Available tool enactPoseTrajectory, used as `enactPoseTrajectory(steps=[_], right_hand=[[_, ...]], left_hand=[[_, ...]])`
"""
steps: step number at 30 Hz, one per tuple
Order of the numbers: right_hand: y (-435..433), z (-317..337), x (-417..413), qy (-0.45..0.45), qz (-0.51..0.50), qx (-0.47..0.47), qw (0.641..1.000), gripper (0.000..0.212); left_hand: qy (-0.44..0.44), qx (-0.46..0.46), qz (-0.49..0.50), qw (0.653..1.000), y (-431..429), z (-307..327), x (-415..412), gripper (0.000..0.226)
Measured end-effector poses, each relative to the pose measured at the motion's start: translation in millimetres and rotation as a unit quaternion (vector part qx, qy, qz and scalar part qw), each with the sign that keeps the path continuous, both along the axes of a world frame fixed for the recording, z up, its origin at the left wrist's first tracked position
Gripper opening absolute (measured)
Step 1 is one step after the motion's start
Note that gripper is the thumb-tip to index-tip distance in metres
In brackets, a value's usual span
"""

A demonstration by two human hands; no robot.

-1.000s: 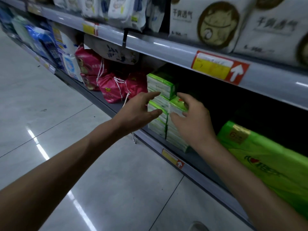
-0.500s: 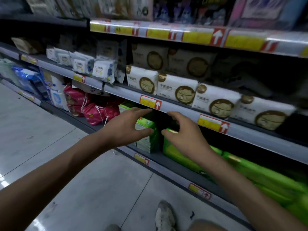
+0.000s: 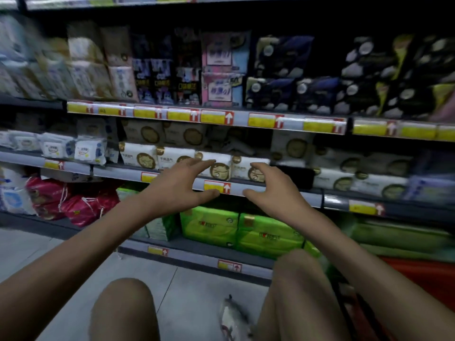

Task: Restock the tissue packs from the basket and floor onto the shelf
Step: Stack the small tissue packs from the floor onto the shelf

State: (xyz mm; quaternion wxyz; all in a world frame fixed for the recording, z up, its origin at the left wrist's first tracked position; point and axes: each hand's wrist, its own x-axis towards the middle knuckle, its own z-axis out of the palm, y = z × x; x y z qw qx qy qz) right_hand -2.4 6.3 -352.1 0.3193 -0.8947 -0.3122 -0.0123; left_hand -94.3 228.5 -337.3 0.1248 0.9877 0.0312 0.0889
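Note:
My left hand (image 3: 182, 187) and my right hand (image 3: 272, 190) hover side by side in front of the shelf edge (image 3: 248, 188), fingers spread and relaxed, holding nothing. Below them, on the bottom shelf (image 3: 197, 252), stands a stack of small green-and-white tissue packs (image 3: 160, 227), with large bright green tissue packs (image 3: 229, 227) to its right. White packs with round brown logos (image 3: 219, 166) fill the shelf just behind my hands.
Red drawstring bags (image 3: 81, 205) lie at the left of the bottom shelf. A red-orange basket (image 3: 418, 279) shows at the lower right, partly hidden by my arm. My knees (image 3: 123, 306) and a shoe (image 3: 231, 318) are over the grey tiled floor (image 3: 37, 254).
Both hands left the green-and-white stack and rose to the level of the shelf above. The view pulled back and tilted up, bringing upper shelves, my knees and the basket into sight.

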Motion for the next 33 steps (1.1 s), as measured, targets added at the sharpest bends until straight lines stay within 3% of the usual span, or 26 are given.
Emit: enactPoseTrajectory(steps=[8,14,24,33], right_hand=[[-73,-14,1,-0.001,-0.074,-0.023,0.997,0.088],[-84,-58,13,0.03,-0.096,-0.063,0.993,0.097],[-15,-205,60,0.129,-0.079,-0.149,0.977,0.093],[14,-273,122,0.085,-0.041,-0.224,0.97,0.09]], left_hand=[[0.004,0.085,-0.028,0.996,-51,-16,17,0.101],[0.02,0.115,-0.037,0.992,-62,-61,40,0.099],[0.074,0.082,-0.03,0.993,-26,-212,93,0.095],[0.113,0.057,-0.026,0.992,14,-317,140,0.085]])
